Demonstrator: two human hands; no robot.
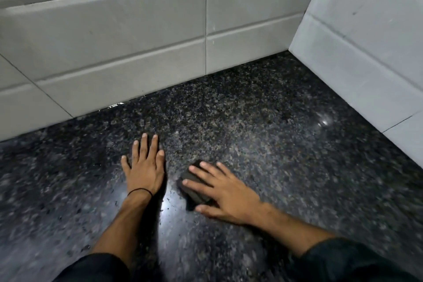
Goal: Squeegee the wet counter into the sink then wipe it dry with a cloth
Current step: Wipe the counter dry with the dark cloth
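Note:
A dark speckled granite counter (263, 135) fills the lower part of the head view, glossy, with small water droplets near my wrists. My left hand (145, 167) lies flat on it, palm down, fingers apart, a thin black band at the wrist. To its right, my right hand (222, 190) presses flat on a small folded dark cloth (194, 186), fingers spread over it. Most of the cloth is hidden under the palm. No squeegee and no sink are in view.
A grey tiled wall (114, 41) runs along the back of the counter. A second tiled wall (366, 52) closes the right side, and the two meet in a corner at the upper right. A little water glints at the back wall's base (115, 105).

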